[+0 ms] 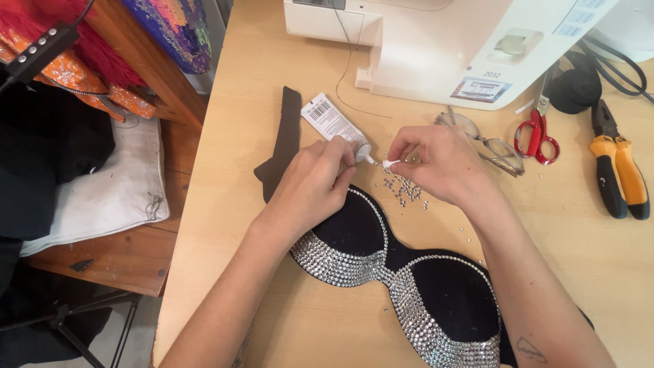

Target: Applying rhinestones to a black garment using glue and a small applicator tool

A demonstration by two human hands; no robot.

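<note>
My left hand (pixel 310 184) grips a white glue tube (pixel 335 123), its nozzle pointing right. Pinched in my right hand (pixel 439 160) is the tube's small white cap (pixel 390 163), held just off the nozzle tip. Both hands hover over a black bra top (pixel 409 279) lying on the wooden table (pixel 231 204); rows of silver rhinestones cover its lower edge and centre. A black strap (pixel 283 140) runs from the top toward the back. A small pile of loose rhinestones (pixel 403 189) lies just below my right hand.
A white sewing machine (pixel 436 41) stands at the back. Clear glasses (pixel 487 143), red-handled scissors (pixel 537 133), orange-handled pliers (pixel 616 170) and a black cable (pixel 616 65) lie at the right. Left of the table, a wooden bench holds a white cushion (pixel 109 191) and fabrics.
</note>
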